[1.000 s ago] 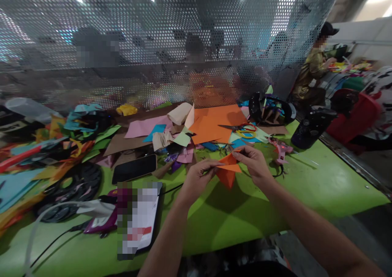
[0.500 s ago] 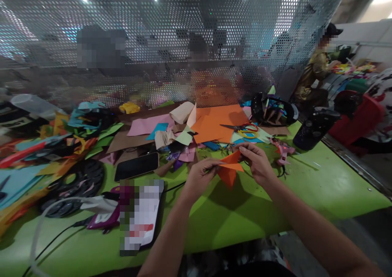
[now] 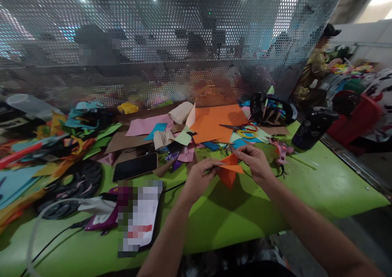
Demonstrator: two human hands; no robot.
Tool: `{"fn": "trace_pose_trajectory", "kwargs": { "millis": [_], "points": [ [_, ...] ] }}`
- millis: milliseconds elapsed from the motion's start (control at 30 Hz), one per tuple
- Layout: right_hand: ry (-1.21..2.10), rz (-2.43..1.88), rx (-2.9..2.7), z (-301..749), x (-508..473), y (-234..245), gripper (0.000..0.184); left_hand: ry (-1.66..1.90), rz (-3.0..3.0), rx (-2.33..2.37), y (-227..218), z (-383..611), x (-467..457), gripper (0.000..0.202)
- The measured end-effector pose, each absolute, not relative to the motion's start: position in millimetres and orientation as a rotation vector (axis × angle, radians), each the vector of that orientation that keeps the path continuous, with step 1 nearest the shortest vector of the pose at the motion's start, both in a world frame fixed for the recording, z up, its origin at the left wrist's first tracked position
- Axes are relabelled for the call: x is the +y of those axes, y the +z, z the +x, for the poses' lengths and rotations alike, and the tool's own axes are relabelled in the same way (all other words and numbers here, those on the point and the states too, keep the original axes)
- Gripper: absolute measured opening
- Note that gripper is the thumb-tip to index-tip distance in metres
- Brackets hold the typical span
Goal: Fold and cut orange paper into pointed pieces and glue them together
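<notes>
A folded piece of orange paper [image 3: 228,175] is held above the green table, between my two hands. My left hand [image 3: 202,175] pinches its left edge between thumb and fingers. At its upper right, the fingertips of my right hand [image 3: 253,160] grip a corner. Flaps of the paper stick out to the right and downward, and its shadow falls on the table. Just beyond my hands lie scissors [image 3: 249,127] with red and yellow handles, beside a large orange sheet [image 3: 217,120]. A pink glue gun [image 3: 283,149] rests to the right of my right hand.
A dark phone [image 3: 135,167] and a lit phone [image 3: 143,216] lie left, near a purple glue gun [image 3: 104,216] with a cord. Paper scraps [image 3: 150,126] cover the table's back before a perforated metal screen [image 3: 171,32]. A black container [image 3: 312,128] stands right; another person [image 3: 318,65] sits beyond.
My right hand's fingertips have shifted slightly left and down along the orange paper's upper edge. My left hand keeps its pinch almost in place.
</notes>
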State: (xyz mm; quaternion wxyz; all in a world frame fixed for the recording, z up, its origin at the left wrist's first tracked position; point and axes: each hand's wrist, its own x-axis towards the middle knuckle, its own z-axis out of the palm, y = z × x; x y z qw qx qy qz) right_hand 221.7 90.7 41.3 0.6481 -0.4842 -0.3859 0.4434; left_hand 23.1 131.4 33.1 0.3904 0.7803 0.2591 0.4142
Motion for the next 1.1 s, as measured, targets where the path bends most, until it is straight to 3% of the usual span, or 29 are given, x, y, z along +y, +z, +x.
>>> {"fn": "trace_pose_trajectory", "kwargs": {
  "millis": [667,1100],
  "points": [
    [1.031,-1.072,-0.857,219,90,45,0.029,1.026,1.892,0.676,39,23,130,0.018],
    [1.318,-1.04,-0.797,206,85,46,0.032,0.964,1.975,0.633,36,26,127,0.023]
  ]
}}
